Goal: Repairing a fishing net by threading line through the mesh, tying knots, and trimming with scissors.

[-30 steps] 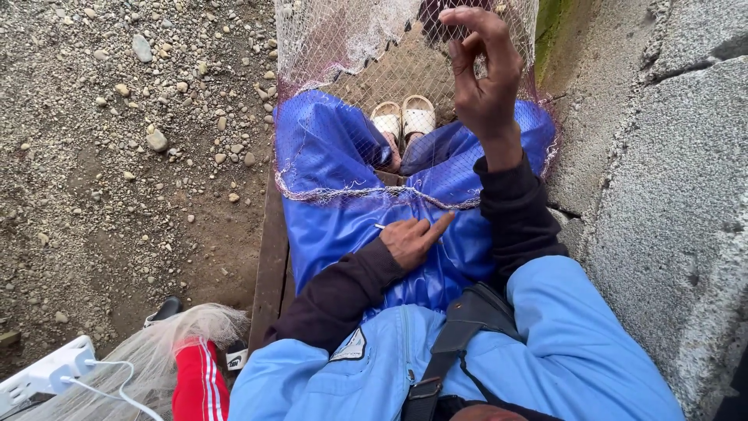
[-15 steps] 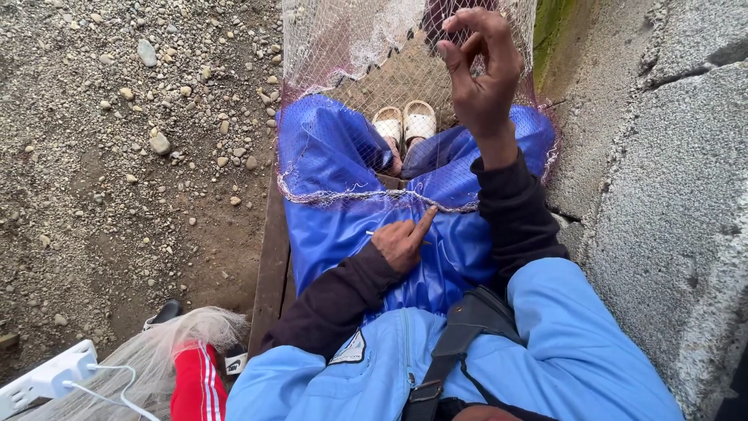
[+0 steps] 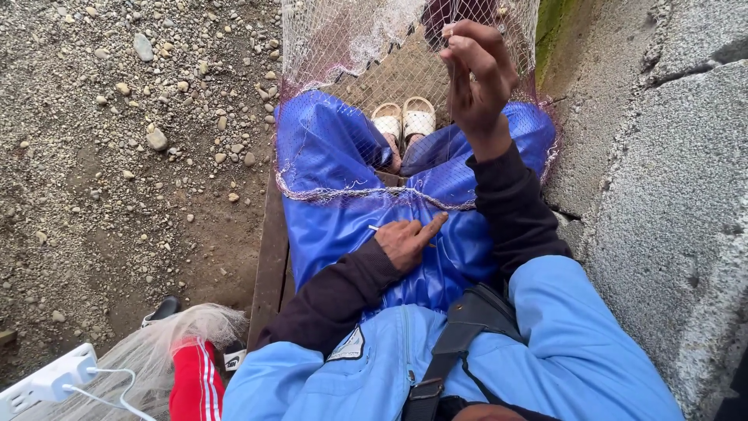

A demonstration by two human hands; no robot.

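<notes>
One fishing net, fine pale mesh, hangs stretched in front & drapes down over the lap, its corded bottom edge lying across both thighs. Right hand up high, fingers pinched tight on a bit of the mesh near the top. Left hand low, resting on the blue shiny trousers, index pointing out, the rest curled round one thin pale stick-like tool — can't tell exactly what it is. Two hands, two dark sleeves, one light-blue jacket w/ one dark strap across the chest. Two white sandals seen thru the net, side by side. One wooden plank under the legs. Left: gravel ground, many loose stones. Right: rough concrete wall. Bottom left: one white power strip w/ cable, one red garment w/ white stripes, another heap of netting.
</notes>
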